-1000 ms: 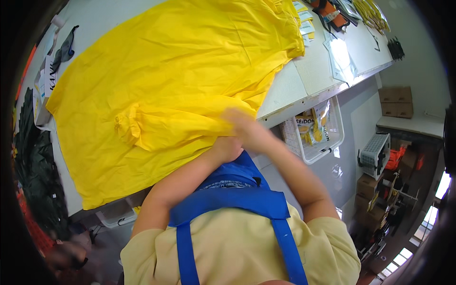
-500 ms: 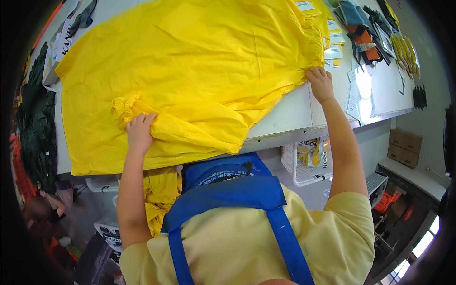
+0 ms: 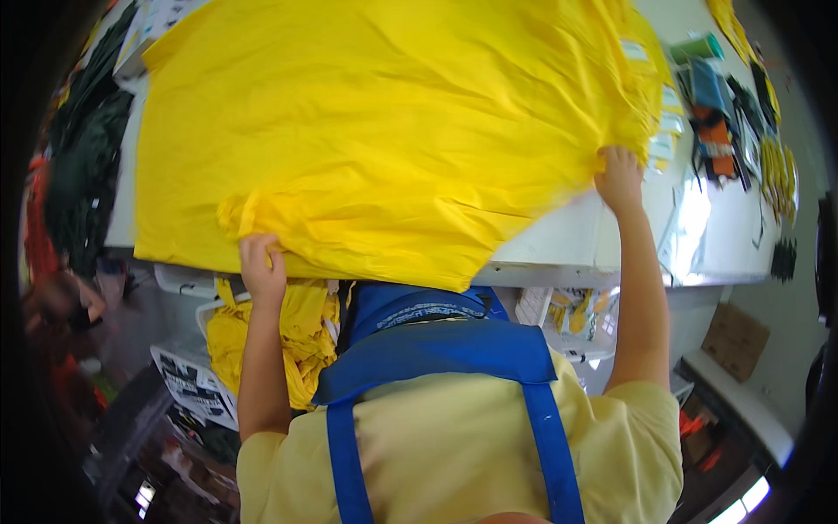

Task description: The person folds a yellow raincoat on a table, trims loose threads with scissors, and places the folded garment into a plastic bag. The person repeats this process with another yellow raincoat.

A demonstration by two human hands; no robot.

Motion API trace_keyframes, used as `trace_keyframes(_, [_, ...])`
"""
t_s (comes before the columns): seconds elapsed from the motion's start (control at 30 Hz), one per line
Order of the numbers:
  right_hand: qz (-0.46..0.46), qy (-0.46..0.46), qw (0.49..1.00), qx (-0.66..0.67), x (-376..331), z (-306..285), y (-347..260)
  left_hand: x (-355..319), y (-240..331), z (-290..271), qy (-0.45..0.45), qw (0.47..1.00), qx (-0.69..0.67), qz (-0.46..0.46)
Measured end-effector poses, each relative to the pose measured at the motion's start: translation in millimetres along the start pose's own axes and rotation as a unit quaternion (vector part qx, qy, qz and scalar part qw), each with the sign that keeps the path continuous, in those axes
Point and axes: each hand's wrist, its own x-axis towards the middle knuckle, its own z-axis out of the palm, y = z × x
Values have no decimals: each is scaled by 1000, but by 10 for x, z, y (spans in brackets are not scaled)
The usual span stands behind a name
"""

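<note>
A large piece of thin yellow fabric [image 3: 367,131] lies spread and wrinkled over the white table, its near edge hanging slightly over the front. My left hand [image 3: 262,266] is closed on the fabric near that edge, just below a bunched, twisted part at the left. Farther off to the right, my right hand [image 3: 620,181] pinches the fabric's gathered right side. Its fingertips are partly hidden in the folds. Between my hands, the cloth sags in loose folds toward my body.
Flat packs with white labels [image 3: 670,122] lie beside the fabric's right side. Beyond them are a green roll [image 3: 697,49] and yellow bundles [image 3: 777,179]. Dark garments [image 3: 92,166] cover the table's left end. Under the table, yellow cloth [image 3: 297,332] fills a bin beside a white basket [image 3: 532,307].
My right hand has moved up and to the right with the fabric's side, drawing it wider. The left hand has slid slightly down toward the near edge. The whole view has shifted too.
</note>
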Motion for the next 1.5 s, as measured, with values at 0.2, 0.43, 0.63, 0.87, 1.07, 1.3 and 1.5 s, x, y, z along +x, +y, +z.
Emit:
trace_keyframes(0.2, [-18, -52, 998, 13, -100, 164, -685, 264, -706, -93, 59, 892, -278, -353])
trace_keyframes(0.43, [-43, -257, 669, 696, -174, -782, -3214, 739, 144, -654, 8, 885, -440, -155])
trace_keyframes(0.63, [58, -345, 445, 824, -87, -1181, -3897, 949, 268, -836, 21, 821, -565, -83])
trace_keyframes(0.87, [-5, -262, 363, 894, -359, -1454, -3805, 1001, 506, -779, 148, 750, -612, -202])
trace_keyframes(1.07, [-30, -220, 357, 907, -480, -1496, -3745, 398, 1085, -644, -140, 443, -836, -293])
trace_keyframes(1.3, [24, -29, 686, 727, -332, -911, -2730, 698, 1428, -418, -21, 615, -766, -186])
trace_keyframes(1.5, [528, 314, 725, 311, 80, 361, 76, 805, 1763, -183, -75, 655, -734, -166])
